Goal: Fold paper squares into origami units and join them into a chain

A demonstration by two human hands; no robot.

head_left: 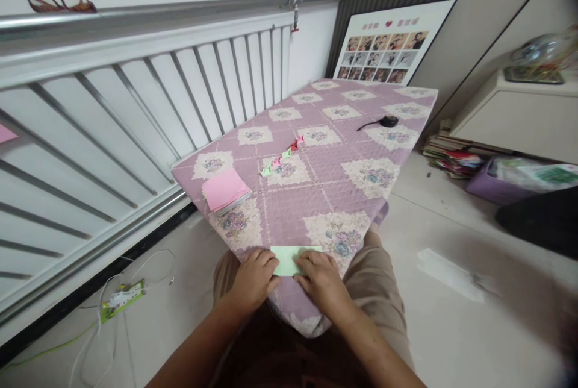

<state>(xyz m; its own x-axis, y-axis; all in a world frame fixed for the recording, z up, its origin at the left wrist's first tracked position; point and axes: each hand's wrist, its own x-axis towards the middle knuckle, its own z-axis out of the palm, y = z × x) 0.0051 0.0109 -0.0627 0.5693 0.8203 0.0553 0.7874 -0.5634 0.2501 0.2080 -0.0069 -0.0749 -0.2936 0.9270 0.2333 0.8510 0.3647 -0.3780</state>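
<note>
Light green paper (pixel 286 260) sat at bottom centre of the frame, flat on the flowery worktop (pixel 293 210)
So the left hand (pixel 253 276) and right hand (pixel 321 276) had fingers on opposite ends of it, couldn't tell if pinching or just pressing tbh. Pink-topped paper stack (pixel 226 189) was left of centre, little folded paper pieces (pixel 276 162) ran mid-frame, glasses (pixel 61 1) perched upper left.

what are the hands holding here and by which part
A pale green paper: left hand at its left end, right hand over its right half.
</note>
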